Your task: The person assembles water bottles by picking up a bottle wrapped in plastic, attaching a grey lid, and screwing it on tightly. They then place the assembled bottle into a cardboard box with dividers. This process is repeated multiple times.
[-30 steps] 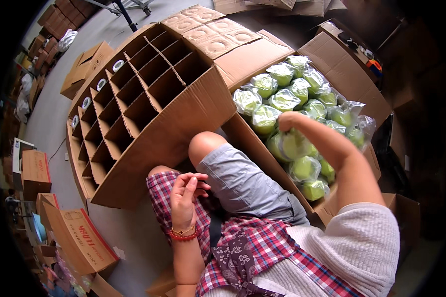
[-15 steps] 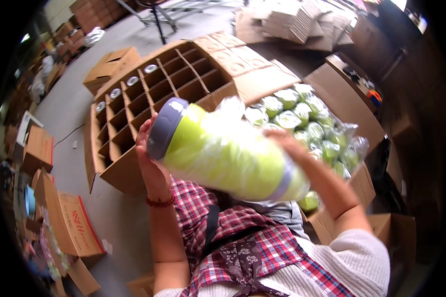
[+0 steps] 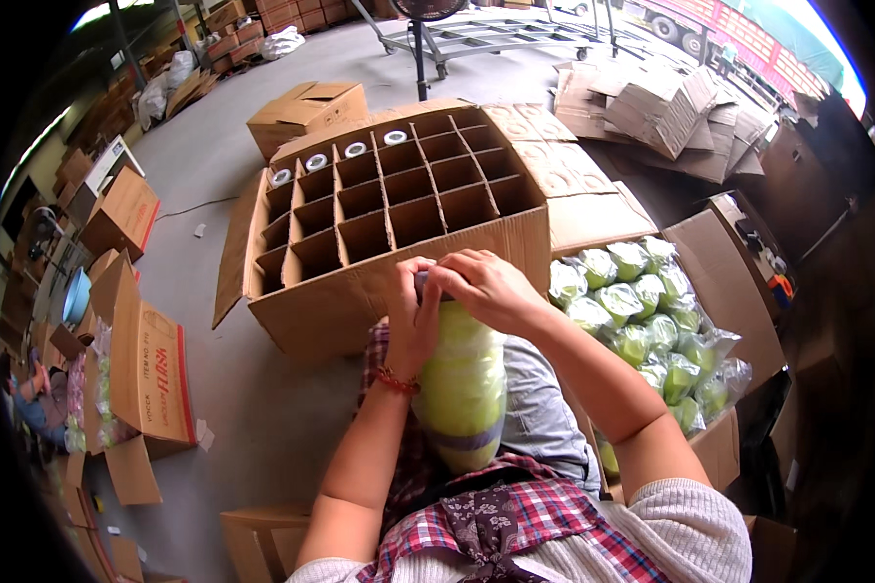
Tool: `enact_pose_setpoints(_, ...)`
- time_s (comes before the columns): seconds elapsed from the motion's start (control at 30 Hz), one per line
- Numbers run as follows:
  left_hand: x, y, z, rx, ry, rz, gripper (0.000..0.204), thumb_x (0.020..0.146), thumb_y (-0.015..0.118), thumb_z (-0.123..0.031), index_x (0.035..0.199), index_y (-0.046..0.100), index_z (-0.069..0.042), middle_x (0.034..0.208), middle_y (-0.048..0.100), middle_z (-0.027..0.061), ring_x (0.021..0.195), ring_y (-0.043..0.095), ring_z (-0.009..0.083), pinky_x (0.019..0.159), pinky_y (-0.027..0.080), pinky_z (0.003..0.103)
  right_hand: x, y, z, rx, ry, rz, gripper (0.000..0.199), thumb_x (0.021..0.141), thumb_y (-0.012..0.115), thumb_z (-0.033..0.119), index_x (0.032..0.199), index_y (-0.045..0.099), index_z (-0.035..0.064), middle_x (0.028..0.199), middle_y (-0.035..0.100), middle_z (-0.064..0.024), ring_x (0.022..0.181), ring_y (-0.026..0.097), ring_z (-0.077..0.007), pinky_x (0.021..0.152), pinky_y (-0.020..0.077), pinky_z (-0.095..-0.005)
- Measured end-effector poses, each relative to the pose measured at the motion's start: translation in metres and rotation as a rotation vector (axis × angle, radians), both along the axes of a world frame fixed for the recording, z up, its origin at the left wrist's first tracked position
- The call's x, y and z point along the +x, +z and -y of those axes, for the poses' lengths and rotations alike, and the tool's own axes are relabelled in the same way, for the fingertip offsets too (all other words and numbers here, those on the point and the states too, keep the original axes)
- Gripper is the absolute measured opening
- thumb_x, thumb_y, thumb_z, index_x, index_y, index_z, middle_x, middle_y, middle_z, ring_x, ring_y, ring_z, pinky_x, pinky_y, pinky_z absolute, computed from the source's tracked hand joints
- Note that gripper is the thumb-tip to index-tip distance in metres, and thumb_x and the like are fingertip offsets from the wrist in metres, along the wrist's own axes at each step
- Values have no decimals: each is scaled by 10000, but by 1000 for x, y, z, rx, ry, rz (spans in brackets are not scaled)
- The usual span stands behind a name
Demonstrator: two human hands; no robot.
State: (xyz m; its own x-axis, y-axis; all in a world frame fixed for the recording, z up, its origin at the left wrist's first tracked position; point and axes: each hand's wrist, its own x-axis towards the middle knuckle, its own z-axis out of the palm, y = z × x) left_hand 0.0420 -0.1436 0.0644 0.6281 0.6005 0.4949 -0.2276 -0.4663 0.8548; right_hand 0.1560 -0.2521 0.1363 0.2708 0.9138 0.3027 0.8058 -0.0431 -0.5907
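Note:
A lime-green flask in clear plastic wrap stands upright at my lap, with a grey band near its base. My left hand is closed round the left side of its top. From the other side my right hand lies over the top, fingers bent and pressed together there. Both hands cover most of the grey cap, so what the fingertips pinch is hidden. Just beyond my hands is an open carton with cardboard dividers. Several white-ringed round tops sit in its far row of cells.
At my right, an open carton holds many bagged green flasks. Flattened cardboard is piled beyond it. A closed box stands behind the divided carton. More cartons and a blue basin are at the left.
The flask has gone from tilted across my front to upright and lower at my lap. My right hand has moved from its lower end to its top, beside my left hand.

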Motion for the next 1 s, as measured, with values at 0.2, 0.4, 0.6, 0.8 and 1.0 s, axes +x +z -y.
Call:
enact_pose_setpoints(0.2, -25, -13, -21, -5, -265, -5, 582, 938, 611, -347, 1348, 365, -17, 1404, 380, 158, 1328, 358, 253, 1114, 279, 391, 9, -18, -22, 71, 98, -250, 313, 993, 482, 280, 1096, 640, 31, 1073, 608, -137, 1031, 543, -316, 927, 420, -391)
enact_pose_setpoints(0.4, -24, -6, -47, -447, -509, 110, 597, 972, 456, -491, 1342, 384, -27, 1434, 368, 151, 1353, 338, 246, 1133, 239, 391, 25, -50, -49, 171, 297, -1229, 297, 996, 440, 209, 840, 570, -8, 912, 571, -72, 1003, 518, -167, 885, 411, -290)
enact_pose_setpoints(0.6, -11, -15, -62, -358, -527, 58, 688, 908, 479, -604, 1303, 422, -45, 1476, 300, 210, 1384, 296, 315, 1143, 205, 478, 61, -67, -65, -60, 389, -1452, 414, 1007, 422, 304, 788, 589, -4, 1022, 604, -89, 992, 534, -179, 890, 422, -281)
enact_pose_setpoints(0.8, -3, -10, -67, -386, -616, 99, 732, 935, 486, -548, 1396, 329, -1, 1533, 204, 253, 1422, 232, 361, 1149, 163, 470, 46, -6, -31, 0, 327, -1140, 529, 996, 421, 443, 1307, 473, 19, 1504, 305, -148, 1369, 331, -259, 1122, 252, -405)
enact_pose_setpoints(1.0, -14, 60, -42, 546, -168, -367, 696, 905, 562, -509, 1354, 364, -15, 1470, 300, 285, 1342, 332, 421, 1094, 240, 529, 55, -52, -73, -66, 387, -1632, 603, 975, 363, 472, 1346, 474, 10, 1410, 471, -166, 1314, 441, -251, 1119, 304, -381)
